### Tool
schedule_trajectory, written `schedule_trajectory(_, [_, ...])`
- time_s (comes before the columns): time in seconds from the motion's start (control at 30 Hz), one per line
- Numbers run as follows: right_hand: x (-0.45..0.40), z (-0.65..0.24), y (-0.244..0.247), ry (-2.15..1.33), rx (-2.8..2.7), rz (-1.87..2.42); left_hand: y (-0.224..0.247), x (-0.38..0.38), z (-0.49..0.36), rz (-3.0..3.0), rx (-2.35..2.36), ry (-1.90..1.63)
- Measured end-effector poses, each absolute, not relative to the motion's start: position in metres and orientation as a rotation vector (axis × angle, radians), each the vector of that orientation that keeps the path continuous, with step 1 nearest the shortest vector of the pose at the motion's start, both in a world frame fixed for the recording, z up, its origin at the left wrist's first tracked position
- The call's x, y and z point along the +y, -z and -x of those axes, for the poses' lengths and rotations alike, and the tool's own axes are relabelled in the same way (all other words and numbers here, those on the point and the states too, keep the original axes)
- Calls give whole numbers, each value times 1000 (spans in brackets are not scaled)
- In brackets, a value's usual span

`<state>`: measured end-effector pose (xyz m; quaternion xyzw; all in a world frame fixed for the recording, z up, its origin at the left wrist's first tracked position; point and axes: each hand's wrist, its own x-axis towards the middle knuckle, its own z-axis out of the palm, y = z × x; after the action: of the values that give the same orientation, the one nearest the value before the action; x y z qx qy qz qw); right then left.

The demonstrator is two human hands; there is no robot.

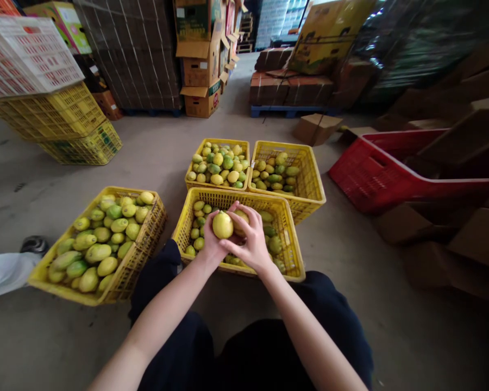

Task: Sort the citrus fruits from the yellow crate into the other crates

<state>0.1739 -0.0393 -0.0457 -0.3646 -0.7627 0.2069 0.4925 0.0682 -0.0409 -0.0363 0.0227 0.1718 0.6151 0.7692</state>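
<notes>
Above the nearest yellow crate (pixel 297 260), my two hands are close together. A yellow lemon (pixel 223 225) rests in my left hand (pixel 212 244), whose fingers curl around it. My right hand (pixel 255 241) is closed around a second lemon (pixel 241 221), partly covered by the fingers. Below them the crate holds yellow and greenish lemons (pixel 275 244) on both sides; its middle is hidden by my hands.
Behind stand a full yellow crate (pixel 187 176) and a partly filled one (pixel 318 190). At left is a heaped lemon crate (pixel 157 217), beside a person's leg (pixel 8 271). A red crate (pixel 362 179) and cardboard boxes (pixel 427 271) lie right; stacked crates (pixel 69 114) stand far left.
</notes>
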Motion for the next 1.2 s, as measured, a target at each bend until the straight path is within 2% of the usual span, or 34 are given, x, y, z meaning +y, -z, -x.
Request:
schedule_trajectory(0.2, [-47,-164,52,-365,-1807,950,33,-46,-67,-42,448,-1286])
schedule_trajectory(0.5, [-43,-170,36,-1085,-1259,851,41,-33,-57,-8,608,-1185])
schedule_trajectory(0.73, [-26,-203,11,-1626,-598,517,21,-37,-48,-88,508,-1139])
schedule_trajectory(0.9, [-21,-212,12,-1768,-366,573,13,-40,-39,-21,407,-1158])
schedule_trajectory(1.2, [-17,-196,28,-1892,-263,572,17,-39,-43,42,415,-1314])
